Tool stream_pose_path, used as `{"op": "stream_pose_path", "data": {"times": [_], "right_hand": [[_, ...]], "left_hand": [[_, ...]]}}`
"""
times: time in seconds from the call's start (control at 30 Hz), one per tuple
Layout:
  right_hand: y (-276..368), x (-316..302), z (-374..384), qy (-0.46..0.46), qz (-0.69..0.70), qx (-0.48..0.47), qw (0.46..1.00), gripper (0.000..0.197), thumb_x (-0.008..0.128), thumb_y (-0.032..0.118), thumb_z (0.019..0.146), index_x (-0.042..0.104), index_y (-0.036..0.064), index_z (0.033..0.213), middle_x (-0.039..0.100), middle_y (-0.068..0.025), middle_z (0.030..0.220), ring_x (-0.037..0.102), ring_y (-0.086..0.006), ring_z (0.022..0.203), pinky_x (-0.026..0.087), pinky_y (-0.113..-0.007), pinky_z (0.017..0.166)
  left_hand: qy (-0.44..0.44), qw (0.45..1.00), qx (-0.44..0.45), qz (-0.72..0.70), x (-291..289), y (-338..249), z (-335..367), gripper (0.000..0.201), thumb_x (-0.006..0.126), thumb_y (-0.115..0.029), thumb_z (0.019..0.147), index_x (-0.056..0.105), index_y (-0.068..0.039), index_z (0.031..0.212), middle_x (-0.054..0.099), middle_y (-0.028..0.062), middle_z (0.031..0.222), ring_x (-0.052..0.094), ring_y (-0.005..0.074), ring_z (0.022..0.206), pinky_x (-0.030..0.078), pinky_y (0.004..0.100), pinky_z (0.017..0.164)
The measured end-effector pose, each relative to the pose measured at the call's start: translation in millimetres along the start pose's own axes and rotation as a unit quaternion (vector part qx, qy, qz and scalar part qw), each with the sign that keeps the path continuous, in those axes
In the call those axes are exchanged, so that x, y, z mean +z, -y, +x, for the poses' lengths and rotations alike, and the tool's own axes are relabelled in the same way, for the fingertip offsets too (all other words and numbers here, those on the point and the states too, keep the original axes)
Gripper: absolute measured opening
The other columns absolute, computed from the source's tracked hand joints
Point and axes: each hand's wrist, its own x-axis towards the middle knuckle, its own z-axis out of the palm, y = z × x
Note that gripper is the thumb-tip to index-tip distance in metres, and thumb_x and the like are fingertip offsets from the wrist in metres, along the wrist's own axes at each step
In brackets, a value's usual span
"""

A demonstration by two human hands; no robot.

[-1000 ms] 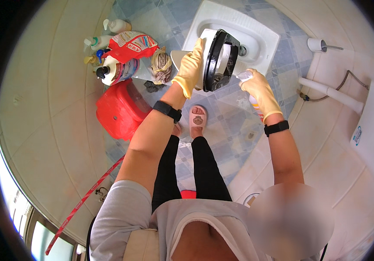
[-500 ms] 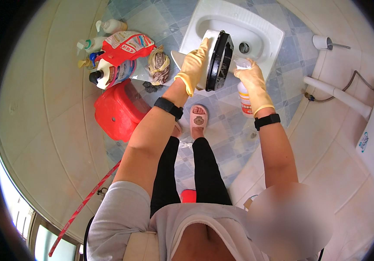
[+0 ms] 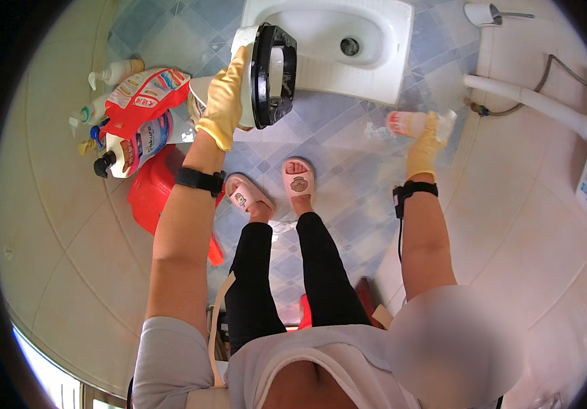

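Note:
My left hand [image 3: 223,102], in a yellow rubber glove, grips a white container [image 3: 244,87] by its side. Its black rim [image 3: 260,78] and open dark inside face right, with whitish patches that look like foam; it may be a bin. The container is tilted on its side at the near left of the white squat toilet [image 3: 389,76]. Right of the toilet, my gloved right hand [image 3: 424,146] is closed on a spray bottle [image 3: 406,123] with a white trigger head. That bottle lies nearly level, its base to the left. Motion blurs it.
Several bottles, including a white pump bottle [image 3: 144,146], stand at the left beside a red and white bag [image 3: 150,95]. A red plastic stool or basin [image 3: 149,194] is nearer. A white pipe [image 3: 525,102] and hose run along the right wall. Pink slippers are on my feet.
My left hand has carried the container left, off the toilet's basin. My right hand has moved right, and the spray bottle has turned from upright to sideways. The view has shifted.

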Motion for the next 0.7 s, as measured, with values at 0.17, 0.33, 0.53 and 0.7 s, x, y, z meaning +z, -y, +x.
{"op": "stream_pose_path", "data": {"times": [0.17, 0.33, 0.53, 0.7], "right_hand": [[-81.3, -51.8, 4.6, -0.039, 0.021, 0.071, 0.997, 0.068, 0.069, 0.022, 0.091, 0.033, 0.0044, 0.146, 0.05, -0.0118, 0.137, 0.054, -0.0247, 0.117, 0.041, -0.039, 0.105], [-48.3, -17.5, -33.6, -0.138, -0.09, 0.252, 0.954, 0.056, 0.071, 0.025, 0.088, 0.048, 0.003, 0.134, 0.057, -0.0114, 0.128, 0.057, -0.0235, 0.11, 0.044, -0.038, 0.1], [-30.8, 104.1, -178.7, 0.432, -0.269, -0.057, 0.859, 0.032, 0.051, 0.021, 0.097, 0.062, 0.0065, 0.123, 0.062, -0.0142, 0.126, 0.06, -0.0278, 0.114, 0.046, -0.037, 0.098], [-31.1, 249.3, -274.6, 0.46, -0.313, 0.027, 0.831, 0.075, 0.064, 0.054, 0.081, 0.053, -0.0038, 0.129, 0.063, -0.025, 0.118, 0.061, -0.0382, 0.11, 0.048, -0.044, 0.096]], "left_hand": [[0.033, 0.995, 0.079, -0.056, -2.5, 6.3, 11.3, 0.048, 0.068, -0.016, 0.087, 0.054, -0.004, 0.131, 0.065, 0.0115, 0.112, 0.062, 0.0199, 0.091, 0.051, 0.0349, 0.082], [0.044, 0.993, 0.066, -0.085, -10.3, -34.9, 24.5, 0.041, 0.061, -0.024, 0.092, 0.056, -0.005, 0.127, 0.065, 0.0124, 0.112, 0.063, 0.0251, 0.094, 0.051, 0.0417, 0.085], [0.06, 0.983, 0.021, -0.173, -34.3, -96.9, 39.7, 0.037, 0.053, -0.032, 0.097, 0.058, -0.005, 0.122, 0.066, 0.0135, 0.113, 0.063, 0.0314, 0.098, 0.05, 0.05, 0.089], [0.12, 0.941, -0.06, -0.311, -20.3, -116.2, 44.0, 0.037, 0.055, -0.039, 0.097, 0.064, -0.006, 0.111, 0.07, 0.0129, 0.1, 0.067, 0.0319, 0.087, 0.054, 0.0471, 0.085]]}}
